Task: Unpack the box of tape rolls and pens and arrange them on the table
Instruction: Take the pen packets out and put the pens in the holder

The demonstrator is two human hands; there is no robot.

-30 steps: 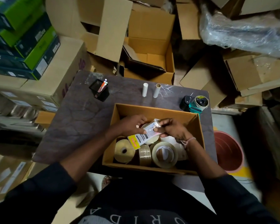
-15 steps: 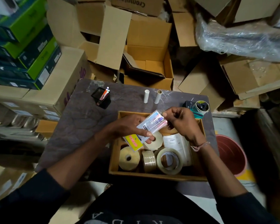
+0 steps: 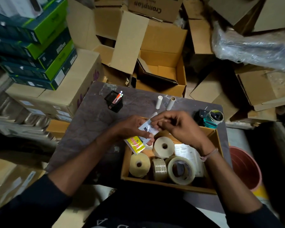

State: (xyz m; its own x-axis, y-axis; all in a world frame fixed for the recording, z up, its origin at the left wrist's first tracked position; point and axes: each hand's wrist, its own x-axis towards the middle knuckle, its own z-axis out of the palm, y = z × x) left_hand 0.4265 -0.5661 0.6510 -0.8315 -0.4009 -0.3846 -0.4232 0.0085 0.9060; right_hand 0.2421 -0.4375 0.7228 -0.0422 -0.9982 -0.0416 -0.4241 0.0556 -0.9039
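Hands: left hand (image 3: 132, 129) and right hand (image 3: 179, 124) both pinching pen packet (image 3: 142, 137)
Packet axis: slanted, yellow end nearest left hand
Pen holder (image 3: 114, 101): beyond, left side

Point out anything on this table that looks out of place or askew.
Nothing on the table looks damaged or spilled. Only the tape rolls lie jumbled at mixed angles in the box, not yet unpacked. Both hands hold a pen packet.

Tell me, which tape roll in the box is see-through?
The big roll at the front right of the box. Its tape is clear and shiny with a wide hole, while the other rolls look cream-coloured and solid with small holes.
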